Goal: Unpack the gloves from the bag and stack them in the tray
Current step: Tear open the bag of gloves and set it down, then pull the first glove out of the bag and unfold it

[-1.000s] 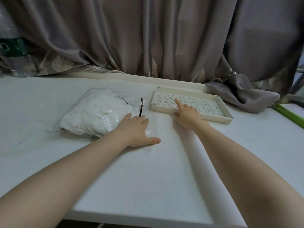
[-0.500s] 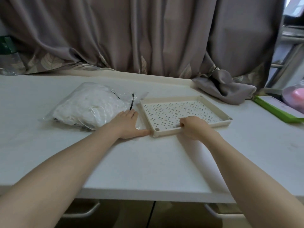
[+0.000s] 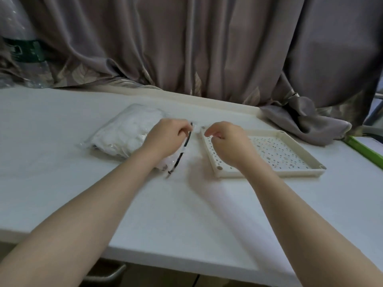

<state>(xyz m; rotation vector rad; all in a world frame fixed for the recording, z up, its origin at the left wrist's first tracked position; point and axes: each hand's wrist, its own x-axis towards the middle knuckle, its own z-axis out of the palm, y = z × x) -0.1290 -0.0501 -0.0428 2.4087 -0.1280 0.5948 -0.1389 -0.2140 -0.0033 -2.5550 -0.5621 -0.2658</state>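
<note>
A clear plastic bag (image 3: 124, 133) stuffed with white gloves lies on the white table (image 3: 186, 214), left of centre. Its black zip strip (image 3: 182, 154) runs along the bag's right end. My left hand (image 3: 165, 139) lies over that end, fingers curled, gripping the bag by the strip. My right hand (image 3: 228, 141) hovers above the left corner of the cream perforated tray (image 3: 269, 172), and its curled fingers pinch the bag's clear flap. The tray holds nothing and sits just to the right of the bag.
A grey curtain (image 3: 207, 48) hangs along the table's far edge, with a tied bundle of it (image 3: 306, 121) resting behind the tray. A water bottle (image 3: 22, 52) stands at the far left. A green-edged flat object (image 3: 364, 150) lies at the right.
The right hand left the tray's front rim and moved up-left to the bag's flap. The left hand lifted from lying flat on the table and curled onto the bag's zip end.
</note>
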